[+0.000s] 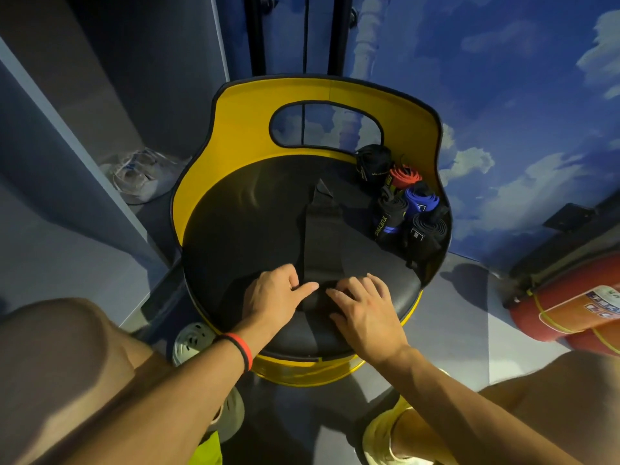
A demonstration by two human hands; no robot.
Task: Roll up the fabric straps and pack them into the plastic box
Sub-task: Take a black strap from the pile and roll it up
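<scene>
Observed: a yellow chair [235, 129] with a round black seat [235, 229] stands against a wall painted with clouds. A group of rolled straps [402, 203], black, red and blue, stands bunched at the back right of the seat against the chair's backrest. A clear plastic box [137, 176] sits on the floor to the left of the chair, well apart from the hands. A red fire extinguisher [563, 303] lies on the floor to the right, and a white shoe [193, 337] shows below the seat's front left edge. One black strap [322, 229] lies flat down the middle of the seat, running from the centre toward the front edge. The left hand [271, 297], with a red and black wristband [240, 350], pinches the strap's near end between curled fingers and thumb. The right hand [365, 307] rests beside it, fingers spread and pressing on the same end. Black on black, the strap's near end appears partly rolled under the hands.
</scene>
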